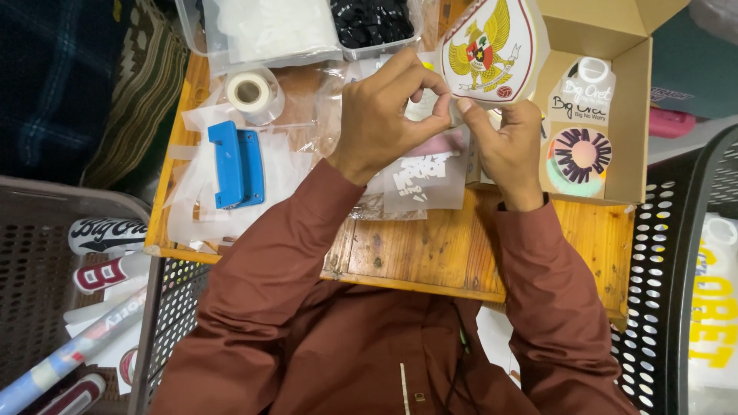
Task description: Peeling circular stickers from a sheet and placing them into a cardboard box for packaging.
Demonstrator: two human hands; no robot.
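Item: shield-shaped eagle sticker (488, 48), pinched at its lower edge between my left hand (384, 107) and right hand (507, 146), both closed together on it, above the wooden worktop (430, 246). Risk, I judge: creasing or tearing from uneven finger pull.

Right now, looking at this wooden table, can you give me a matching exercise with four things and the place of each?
Things:
1. shield-shaped sticker
2. blue hole punch
3. roll of clear tape
4. round striped sticker

Places:
A. inside the open cardboard box
B. left part of the wooden table, on clear plastic sheets
C. pinched at its lower edge by the left hand and right hand
D. behind the hole punch, near the plastic containers

Pairs: 1-C, 2-B, 3-D, 4-A
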